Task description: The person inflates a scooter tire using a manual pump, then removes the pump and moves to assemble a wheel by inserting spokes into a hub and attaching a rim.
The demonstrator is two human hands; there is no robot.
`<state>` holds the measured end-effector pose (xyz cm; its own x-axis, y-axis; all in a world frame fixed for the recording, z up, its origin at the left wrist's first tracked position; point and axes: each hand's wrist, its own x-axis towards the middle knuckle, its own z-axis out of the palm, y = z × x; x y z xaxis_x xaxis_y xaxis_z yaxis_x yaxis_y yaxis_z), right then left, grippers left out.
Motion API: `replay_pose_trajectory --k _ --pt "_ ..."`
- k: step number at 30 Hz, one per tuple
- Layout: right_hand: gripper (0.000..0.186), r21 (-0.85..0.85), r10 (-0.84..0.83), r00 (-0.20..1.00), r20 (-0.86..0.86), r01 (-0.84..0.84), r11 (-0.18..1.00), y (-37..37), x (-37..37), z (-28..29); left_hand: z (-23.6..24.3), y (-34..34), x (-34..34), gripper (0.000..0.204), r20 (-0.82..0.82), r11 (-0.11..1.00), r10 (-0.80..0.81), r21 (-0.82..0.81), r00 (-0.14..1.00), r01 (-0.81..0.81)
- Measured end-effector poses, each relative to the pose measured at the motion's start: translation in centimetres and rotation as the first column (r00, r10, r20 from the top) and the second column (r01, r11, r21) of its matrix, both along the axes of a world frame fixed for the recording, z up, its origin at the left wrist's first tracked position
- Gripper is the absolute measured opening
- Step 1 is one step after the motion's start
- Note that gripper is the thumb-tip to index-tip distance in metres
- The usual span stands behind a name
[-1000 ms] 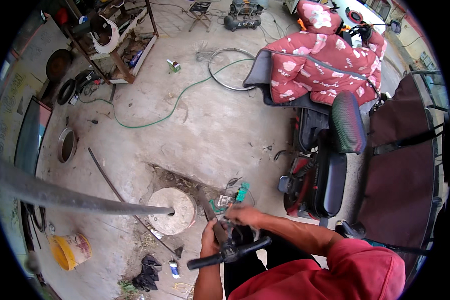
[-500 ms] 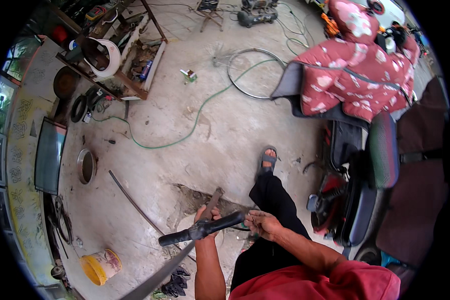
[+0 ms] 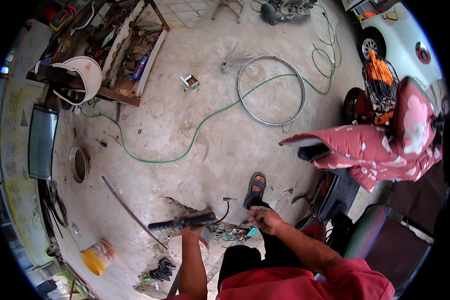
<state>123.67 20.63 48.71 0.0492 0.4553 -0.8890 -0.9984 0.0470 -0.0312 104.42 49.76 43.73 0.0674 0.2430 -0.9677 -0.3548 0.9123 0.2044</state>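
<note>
So we've got this black-handled tool (image 3: 181,222) raised in front of our knees: thick dark crossbar, a bit blurry, slightly tilted. Our left hand (image 3: 191,232) grips it right under the bar, fingers mostly hidden. A black hose (image 3: 227,214) curves beside it. Our right hand (image 3: 266,220) hangs nearby, fingers half curled; we can't tell if they're pinching anything.

Left fingers (image 3: 192,231) beneath black handle (image 3: 181,221), right fingers (image 3: 255,211) near it
</note>
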Motion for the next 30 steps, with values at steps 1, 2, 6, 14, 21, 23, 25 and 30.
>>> replay_pose_trajectory --k 1,2,6,14,21,23,25,30 --pt "0.053 0.003 -0.017 1.0 0.0 0.017 1.0 -0.2 2.3 0.2 0.9 0.5 1.8 0.022 -0.003 0.999 -0.039 0.036 0.999 0.039" --pt "0.054 0.005 -0.043 0.999 0.005 0.043 0.999 -0.4 4.0 0.1 2.8 1.4 5.0 0.024 -0.016 0.997 0.052 -0.063 0.999 -0.052" --pt "0.054 -0.051 -0.063 0.998 -0.01 0.063 0.997 0.9 9.8 1.6 -3.1 5.3 6.3 0.029 0.06 0.993 0.098 -0.068 0.993 -0.094" --pt "0.047 -0.023 0.079 0.994 -0.081 -0.081 0.996 7.1 13.1 2.7 -10.3 14.4 12.8 0.03 -0.053 0.956 0.263 -0.123 0.963 -0.268" --pt "0.038 -0.151 0.109 0.984 -0.143 -0.131 0.98 13.5 16.5 3.1 -15.1 20.9 16.8 0.025 -0.13 0.965 0.24 -0.078 0.962 -0.252" --pt "0.039 -0.131 0.125 0.982 -0.144 -0.144 0.981 14.7 16.9 2.5 -16.9 22.7 16.9 0.026 -0.081 0.977 0.196 -0.065 0.977 -0.201" --pt "0.043 -0.11 0.146 0.978 -0.148 -0.163 0.98 16.7 18.3 2.6 -17.2 23.9 17.9 0.029 -0.132 0.966 0.249 -0.041 0.959 -0.256" --pt "0.04 -0.087 0.053 0.998 -0.037 -0.056 0.995 20.4 18.0 -0.2 -14.7 28.8 18.3 0.058 -0.226 0.986 0.08 -0.123 0.971 -0.11"
